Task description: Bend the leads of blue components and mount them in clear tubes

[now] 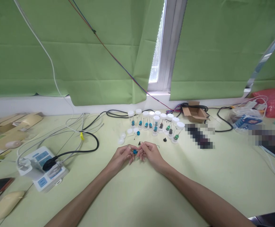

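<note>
The left hand's [123,156] fingertips pinched a small blue piece [134,151] between the hands; the right hand's [151,154] fingers curled narrowly beside it, their grip unclear. Beyond, a loose blue piece [138,133] near white caps [121,141] seemed unfinished, while the filled, capped vials [155,125] looked done.

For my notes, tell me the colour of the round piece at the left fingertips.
The round piece is mostly blue, seen best in the head view.

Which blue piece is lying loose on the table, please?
The blue piece beside the loose white caps; the others are in capped vials or between the hands.
</note>
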`<state>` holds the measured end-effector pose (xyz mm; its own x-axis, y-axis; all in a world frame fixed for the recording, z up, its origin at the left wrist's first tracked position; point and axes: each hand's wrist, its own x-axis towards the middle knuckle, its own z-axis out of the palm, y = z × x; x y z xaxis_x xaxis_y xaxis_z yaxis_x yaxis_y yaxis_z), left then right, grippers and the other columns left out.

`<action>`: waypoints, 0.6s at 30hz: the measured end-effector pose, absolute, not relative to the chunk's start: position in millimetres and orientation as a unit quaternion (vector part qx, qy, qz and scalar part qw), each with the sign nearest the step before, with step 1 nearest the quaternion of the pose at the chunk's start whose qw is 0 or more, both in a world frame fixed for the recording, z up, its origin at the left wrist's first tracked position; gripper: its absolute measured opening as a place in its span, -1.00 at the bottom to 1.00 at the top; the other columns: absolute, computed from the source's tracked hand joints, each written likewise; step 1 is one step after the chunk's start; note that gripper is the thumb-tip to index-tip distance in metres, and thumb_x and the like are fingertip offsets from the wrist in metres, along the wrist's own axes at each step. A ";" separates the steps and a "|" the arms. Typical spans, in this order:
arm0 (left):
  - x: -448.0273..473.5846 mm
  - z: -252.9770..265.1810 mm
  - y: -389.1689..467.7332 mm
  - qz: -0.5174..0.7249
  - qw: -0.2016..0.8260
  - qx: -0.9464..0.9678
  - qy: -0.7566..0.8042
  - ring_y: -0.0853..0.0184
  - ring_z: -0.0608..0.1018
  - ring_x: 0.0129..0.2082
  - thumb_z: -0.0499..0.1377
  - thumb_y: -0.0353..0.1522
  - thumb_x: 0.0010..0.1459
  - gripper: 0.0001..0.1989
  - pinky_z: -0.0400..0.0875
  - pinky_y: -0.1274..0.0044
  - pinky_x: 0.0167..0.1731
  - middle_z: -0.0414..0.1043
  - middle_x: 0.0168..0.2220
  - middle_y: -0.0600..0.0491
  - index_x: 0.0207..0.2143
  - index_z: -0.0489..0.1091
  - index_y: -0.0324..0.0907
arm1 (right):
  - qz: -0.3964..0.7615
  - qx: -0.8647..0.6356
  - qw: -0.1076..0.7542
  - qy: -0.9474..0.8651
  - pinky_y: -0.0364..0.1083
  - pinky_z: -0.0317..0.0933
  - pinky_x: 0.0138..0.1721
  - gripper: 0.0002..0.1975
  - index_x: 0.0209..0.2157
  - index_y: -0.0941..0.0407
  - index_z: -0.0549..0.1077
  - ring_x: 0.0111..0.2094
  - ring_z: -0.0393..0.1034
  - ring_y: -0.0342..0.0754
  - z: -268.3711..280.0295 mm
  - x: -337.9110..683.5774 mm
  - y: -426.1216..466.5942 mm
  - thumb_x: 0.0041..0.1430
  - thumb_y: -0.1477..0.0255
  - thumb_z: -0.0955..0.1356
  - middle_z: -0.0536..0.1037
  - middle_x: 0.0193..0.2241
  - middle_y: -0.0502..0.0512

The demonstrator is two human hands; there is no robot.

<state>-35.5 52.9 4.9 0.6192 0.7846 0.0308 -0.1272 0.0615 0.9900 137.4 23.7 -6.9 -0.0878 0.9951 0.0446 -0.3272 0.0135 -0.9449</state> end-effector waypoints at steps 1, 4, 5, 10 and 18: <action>-35.7 4.7 52.9 0.339 0.672 0.598 0.276 0.37 0.36 -0.53 0.08 -0.04 0.18 -0.47 0.23 0.51 -0.49 0.40 -0.42 -0.07 -0.11 0.45 -0.34 | 0.590 -0.380 0.559 -0.441 -0.18 0.14 -0.60 -0.57 -0.47 0.17 0.41 -0.67 0.29 -0.19 -6.9 137.4 23.7 0.12 0.05 0.34 0.52 -0.63 0.06; -36.2 5.1 52.3 0.339 0.666 0.601 0.284 0.38 0.35 -0.53 0.11 -0.06 0.18 -0.50 0.24 0.51 -0.48 0.38 -0.45 -0.04 -0.11 0.44 -0.33 | 0.586 -0.383 0.561 -0.441 -0.17 0.14 -0.60 -0.57 -0.47 0.17 0.41 -0.67 0.29 -0.18 -7.4 137.7 23.9 0.13 0.05 0.33 0.52 -0.63 0.06; -36.2 5.8 51.9 0.340 0.661 0.602 0.291 0.38 0.35 -0.53 0.14 -0.10 0.17 -0.54 0.24 0.51 -0.47 0.37 -0.47 -0.02 -0.11 0.45 -0.32 | 0.586 -0.382 0.562 -0.441 -0.17 0.15 -0.60 -0.57 -0.47 0.17 0.42 -0.67 0.29 -0.18 -7.7 137.8 24.1 0.13 0.05 0.33 0.52 -0.62 0.06; -32.9 13.0 48.0 0.337 0.638 0.613 0.322 0.41 0.37 -0.50 0.29 -0.27 0.06 -0.69 0.25 0.54 -0.42 0.43 -0.43 0.03 -0.16 0.47 -0.24 | 0.584 -0.375 0.566 -0.444 -0.17 0.15 -0.60 -0.57 -0.46 0.17 0.42 -0.66 0.29 -0.18 -10.1 137.9 25.2 0.13 0.05 0.33 0.52 -0.62 0.06; -25.5 11.9 45.0 0.329 0.624 0.606 0.367 0.41 0.42 -0.51 0.32 -0.27 0.01 -0.72 0.22 0.57 -0.52 0.50 -0.39 -0.01 -0.24 0.46 -0.23 | 0.588 -0.375 0.565 -0.441 -0.17 0.16 -0.60 -0.58 -0.46 0.17 0.44 -0.67 0.28 -0.18 -10.7 137.1 25.5 0.13 0.06 0.33 0.52 -0.62 0.06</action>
<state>-25.5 45.0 11.9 0.5135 0.8560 -0.0592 0.0338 0.0488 0.9982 137.1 25.5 -10.7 -0.0801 0.9951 0.0580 -0.3334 0.0280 -0.9424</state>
